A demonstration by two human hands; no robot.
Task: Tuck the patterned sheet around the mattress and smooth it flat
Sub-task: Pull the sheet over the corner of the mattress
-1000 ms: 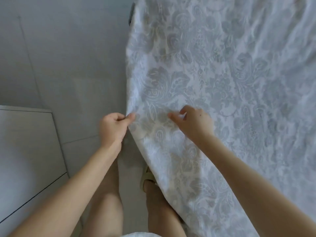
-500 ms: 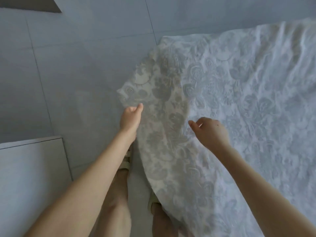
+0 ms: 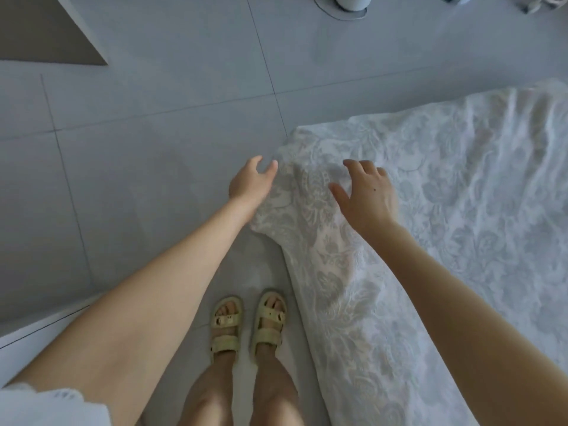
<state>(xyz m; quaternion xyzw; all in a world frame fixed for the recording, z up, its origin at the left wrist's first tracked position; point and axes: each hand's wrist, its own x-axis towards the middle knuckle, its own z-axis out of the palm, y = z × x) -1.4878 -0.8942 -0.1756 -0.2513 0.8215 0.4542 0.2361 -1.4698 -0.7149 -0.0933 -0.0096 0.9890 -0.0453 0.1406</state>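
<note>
The patterned sheet [image 3: 445, 210], white with a pale grey floral print, covers the mattress at the right and hangs over its near-left corner. My left hand [image 3: 250, 182] is open beside that corner, fingertips at the sheet's edge, holding nothing. My right hand [image 3: 367, 195] hovers or rests with spread fingers on top of the sheet just right of the corner. The mattress itself is hidden under the cloth. Wrinkles run across the sheet at the far right.
Grey floor tiles [image 3: 153, 149] fill the left and top. My feet in pale sandals [image 3: 249, 324] stand close to the bed's side. A white cabinet edge [image 3: 37, 333] lies at lower left, a white round base [image 3: 347, 7] at the top, a dark mat [image 3: 40, 35] top left.
Both hands let go of the sheet's edge and opened. The lifted corner dropped back onto the mattress, and the view swung toward the bed's corner and the floor.
</note>
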